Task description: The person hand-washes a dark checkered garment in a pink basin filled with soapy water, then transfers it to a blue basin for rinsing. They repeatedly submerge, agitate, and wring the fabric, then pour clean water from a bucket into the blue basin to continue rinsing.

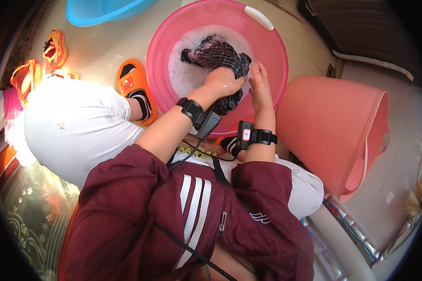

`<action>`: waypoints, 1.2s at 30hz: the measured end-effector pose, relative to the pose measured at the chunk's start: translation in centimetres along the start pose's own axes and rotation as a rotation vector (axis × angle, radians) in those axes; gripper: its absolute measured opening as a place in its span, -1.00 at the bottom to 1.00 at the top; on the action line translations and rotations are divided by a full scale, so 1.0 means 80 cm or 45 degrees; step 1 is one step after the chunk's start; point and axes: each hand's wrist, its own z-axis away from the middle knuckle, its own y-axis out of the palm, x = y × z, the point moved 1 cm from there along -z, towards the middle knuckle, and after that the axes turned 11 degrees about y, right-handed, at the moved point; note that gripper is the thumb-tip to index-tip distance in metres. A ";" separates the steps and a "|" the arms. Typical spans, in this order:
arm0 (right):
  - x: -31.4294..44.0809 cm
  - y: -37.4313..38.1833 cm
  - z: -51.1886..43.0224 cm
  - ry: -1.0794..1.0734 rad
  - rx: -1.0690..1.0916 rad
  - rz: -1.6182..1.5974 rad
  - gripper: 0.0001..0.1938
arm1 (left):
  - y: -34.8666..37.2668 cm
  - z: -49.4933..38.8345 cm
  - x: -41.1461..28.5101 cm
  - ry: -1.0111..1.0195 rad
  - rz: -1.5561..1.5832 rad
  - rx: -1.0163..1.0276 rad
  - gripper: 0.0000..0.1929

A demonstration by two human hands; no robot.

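A round pink plastic basin (158, 66) with a white handle stands before me, holding sudsy water. In it lies a wet, dark checked cloth (216, 52), bunched and partly foamy. My left hand (225, 82) is closed on the cloth near its middle, and a dark wad of it hangs below the fingers. My right hand (261, 84) is raised over the right side of the basin, fingers extended and palm turned toward the cloth, just right of it. It holds nothing that I can see. Both wrists wear black strapped devices.
A pink ribbed plastic tub (323, 130) lies on its side at the right. Part of a blue basin (105, 14) shows at the upper left. Orange shoes (55, 49) and bags stand at the left. My foot in an orange slipper (126, 77) is beside the pink basin. A cable hangs between my forearms.
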 end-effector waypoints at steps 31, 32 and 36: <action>0.031 0.104 0.145 -0.695 -0.081 0.729 -0.78 | -0.022 0.029 0.059 -0.159 1.959 -0.211 -0.64; 0.028 0.105 0.141 -0.698 -0.131 0.732 -0.77 | -0.019 0.028 0.056 -0.108 1.969 -0.229 -0.63; 0.020 0.096 0.114 -0.607 -0.211 0.669 -0.71 | -0.014 0.010 0.040 0.095 1.956 -0.397 -0.71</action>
